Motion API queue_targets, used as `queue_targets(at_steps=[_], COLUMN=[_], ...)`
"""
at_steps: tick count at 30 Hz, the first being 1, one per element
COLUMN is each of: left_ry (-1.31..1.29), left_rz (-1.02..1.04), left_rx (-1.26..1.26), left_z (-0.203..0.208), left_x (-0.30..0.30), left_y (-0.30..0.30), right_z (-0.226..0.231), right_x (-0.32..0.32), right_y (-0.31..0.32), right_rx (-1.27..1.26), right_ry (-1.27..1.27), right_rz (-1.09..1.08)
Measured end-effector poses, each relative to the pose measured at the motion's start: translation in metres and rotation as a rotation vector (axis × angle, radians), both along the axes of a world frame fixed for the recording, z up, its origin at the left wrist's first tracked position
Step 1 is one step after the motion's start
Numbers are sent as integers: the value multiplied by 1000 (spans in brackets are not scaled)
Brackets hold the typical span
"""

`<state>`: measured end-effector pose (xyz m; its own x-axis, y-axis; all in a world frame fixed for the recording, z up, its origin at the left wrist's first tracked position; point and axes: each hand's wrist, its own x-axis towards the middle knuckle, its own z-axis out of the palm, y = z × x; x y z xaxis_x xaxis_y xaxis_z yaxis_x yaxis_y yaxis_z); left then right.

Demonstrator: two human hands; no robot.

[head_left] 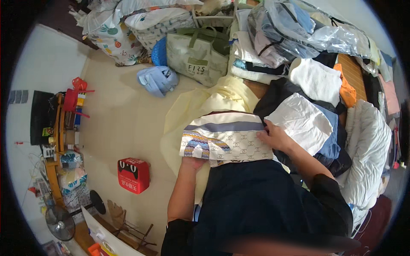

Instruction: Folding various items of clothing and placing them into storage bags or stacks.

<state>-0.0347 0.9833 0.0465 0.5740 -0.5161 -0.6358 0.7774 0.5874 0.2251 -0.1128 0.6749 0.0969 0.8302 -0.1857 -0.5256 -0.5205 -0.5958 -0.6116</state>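
While the left hand (pixel 194 162) goes in under the near edge of a folded patterned cloth (pixel 247 149), its fingers are out of sight; can't tell if they're spread or pinching. Right hand (pixel 275 137) is at the cloth's right end: thumb flat on the printed face, index finger bent near the far corner, the rest tucked. Can't confirm a pinch from here.

Cloth is cream with a grey-blue stripe and zigzag bands (busy print), lying in front of the person's dark clothing (pixel 252 196). Just beyond it, a pale yellow cloth (pixel 232 94) spreads out, bunched at the top. Right of the right hand: a white cloth (pixel 299 121) over a blue garment (pixel 331 134), white towel (pixel 316 79) behind, orange cloth (pixel 346 89) beside that. Puffy white quilt (pixel 367 158) at far right.

Further out: green tote bag (pixel 183 53) standing on the floor, light blue cloth (pixel 158 80) crumpled near it, red box (pixel 133 181) well off to the left.
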Motion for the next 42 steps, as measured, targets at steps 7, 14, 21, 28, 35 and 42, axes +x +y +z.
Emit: queue_targets(at_steps=[7,14,21,28,35,42], left_ry=[-37,-276,-359,-301,-318,-443], left_rz=[62,90,-84,96,72,17], left_rx=[-72,-110,107,288,250,392], left_z=[-18,-13,-4,-5,13,34], left_x=[-9,7,-8,-1,23,44], left_y=[18,11,-9,-12,6,7], right_z=[-43,20,20,9,-29,-34], right_x=[5,24,31,60,88,130], right_y=[6,-6,10,127,160,92], right_rx=[508,607,-186,-94,-120,969], right_ry=[-116,-564,-438,-473,-568,-24], right_rz=[-239,-253,286,628,537,-268])
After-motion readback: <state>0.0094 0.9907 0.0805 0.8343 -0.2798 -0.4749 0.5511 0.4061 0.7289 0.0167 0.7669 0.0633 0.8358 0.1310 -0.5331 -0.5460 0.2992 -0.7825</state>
